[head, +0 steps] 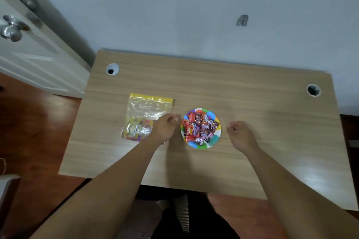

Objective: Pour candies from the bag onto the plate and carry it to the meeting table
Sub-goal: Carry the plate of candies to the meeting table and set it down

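Where the pale wall meets it, a wood-grain desk point(252, 122) fills the middle of the view, and all places below are given relative to this desk. Two round cable holes are cut near its far edge, one at the far left corner point(112, 69) and one at the far right corner point(313, 90). A white door point(29, 60) with a metal knob point(11, 30) stands off the desk's left side, above a reddish wooden floor point(29, 132).

Left of the desk's centre lies a clear zip bag point(144, 116) with a yellow seal strip, flat on the top; a few candies remain in its nearer end. At the desk's centre sits a small round paper plate point(201, 145) with a many-coloured rim, heaped with wrapped candies point(200, 127) in red, brown and purple wrappers.

The person's bare forearms reach in from the desk's near edge. The left hand point(165, 127) lies between bag and plate, over the bag's right near corner, fingers curled into a loose fist; whether it pinches the bag or touches the plate rim cannot be told. The right hand point(241, 134) hovers just beside the plate's right side, apart from it, fingers likewise curled inward and holding nothing visible.
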